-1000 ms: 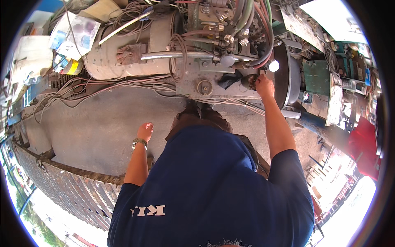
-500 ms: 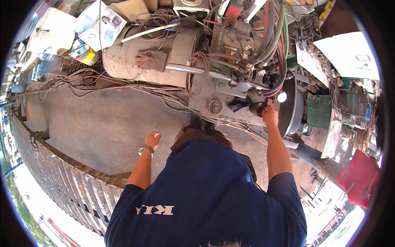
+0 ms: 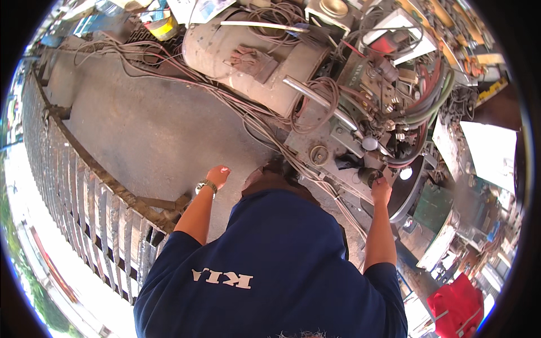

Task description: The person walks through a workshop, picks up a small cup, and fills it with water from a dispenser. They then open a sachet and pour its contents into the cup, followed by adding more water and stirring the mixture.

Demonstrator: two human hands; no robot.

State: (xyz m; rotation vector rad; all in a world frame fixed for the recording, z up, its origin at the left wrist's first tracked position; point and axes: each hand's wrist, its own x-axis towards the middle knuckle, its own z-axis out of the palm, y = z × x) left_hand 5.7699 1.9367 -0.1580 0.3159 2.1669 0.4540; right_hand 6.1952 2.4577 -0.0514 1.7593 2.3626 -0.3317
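My right hand (image 3: 381, 190) is closed at the edge of a dark, round, mug-like container (image 3: 369, 176) resting on the flat bed of a machine (image 3: 345, 179). Whether it grips a handle or the rim, I cannot tell. A crumpled black cloth or bag (image 3: 348, 162) lies just left of that container. Over the concrete floor, my left hand (image 3: 217, 177) hangs with curled fingers, a watch (image 3: 206, 186) on its wrist. A tiny white spot shows at its fingertips, too small to name.
Behind stands a large beige tank (image 3: 248, 62) with a brown glove (image 3: 245, 59) on it. Hoses (image 3: 437, 98) loop over the machine. Cables (image 3: 225, 96) run along the floor (image 3: 135, 118). Left is a slatted metal railing (image 3: 107, 208); a red cloth (image 3: 455, 304) hangs at lower right.
The whole view has turned, so the tank and machine sit further right. My right hand stays at the dark container; my left hand remains curled and apart from things.
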